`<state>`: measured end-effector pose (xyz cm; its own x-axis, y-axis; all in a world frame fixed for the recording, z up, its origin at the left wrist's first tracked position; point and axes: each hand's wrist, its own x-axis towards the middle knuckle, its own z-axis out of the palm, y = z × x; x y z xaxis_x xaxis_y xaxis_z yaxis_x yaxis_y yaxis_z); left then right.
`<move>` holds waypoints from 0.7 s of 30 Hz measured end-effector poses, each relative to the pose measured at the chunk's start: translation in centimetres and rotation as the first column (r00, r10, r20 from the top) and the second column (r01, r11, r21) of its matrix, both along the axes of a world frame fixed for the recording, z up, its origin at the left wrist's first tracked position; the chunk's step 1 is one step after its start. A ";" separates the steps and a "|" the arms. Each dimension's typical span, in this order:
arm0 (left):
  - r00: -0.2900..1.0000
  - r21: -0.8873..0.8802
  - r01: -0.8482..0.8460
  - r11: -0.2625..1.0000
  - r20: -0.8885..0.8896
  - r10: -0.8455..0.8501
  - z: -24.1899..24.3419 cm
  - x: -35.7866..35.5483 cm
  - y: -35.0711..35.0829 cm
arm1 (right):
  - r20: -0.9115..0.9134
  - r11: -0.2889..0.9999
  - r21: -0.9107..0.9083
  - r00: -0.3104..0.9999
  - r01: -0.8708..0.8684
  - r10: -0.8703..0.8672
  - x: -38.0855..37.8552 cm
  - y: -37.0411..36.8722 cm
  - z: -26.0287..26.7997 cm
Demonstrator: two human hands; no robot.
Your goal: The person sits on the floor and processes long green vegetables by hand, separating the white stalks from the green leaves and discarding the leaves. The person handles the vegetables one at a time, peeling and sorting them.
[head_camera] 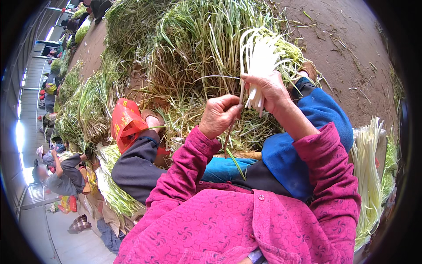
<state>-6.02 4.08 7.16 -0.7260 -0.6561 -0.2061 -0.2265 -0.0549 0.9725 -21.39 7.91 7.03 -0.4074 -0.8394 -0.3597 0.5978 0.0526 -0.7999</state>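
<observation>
My right hand [270, 90] grips a bunch of pale, leafy, garlic-like stalks [262, 54], white at the cut ends and yellow-green at the leaf tips. Just left of and below it, my left hand [220, 115] pinches a thin stalk with a brownish strip [228, 137] hanging beneath the fingers. The upper part of that stalk reaches the right thumb. Both hands are raised in front of a large heap of untrimmed green stalks [197, 43]. A single green leaf [236, 164] lies across my lap.
Trimmed pale stalks [367, 175] lie at my right, and another pale pile [113, 181] at my left. A red plastic bag [127, 118] rests by my left leg. Leaf scraps [254, 128] litter the ground between my feet. Another person [62, 178] sits farther left.
</observation>
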 end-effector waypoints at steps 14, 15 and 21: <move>0.920 0.119 -0.304 0.945 -0.220 0.324 -2.1 -6.1 -8.1 | -0.013 0.975 0.024 0.975 -0.223 0.223 0.9 0.3 -1.6; 0.907 0.204 -0.313 0.928 -0.225 0.355 -2.2 -5.9 -8.1 | 0.007 0.971 0.007 0.972 -0.237 0.237 0.8 0.4 -1.4; 0.849 0.531 -0.241 0.813 -0.290 0.441 -3.0 -4.1 -7.8 | 0.127 0.955 -0.040 0.946 -0.295 0.298 1.1 0.6 -0.4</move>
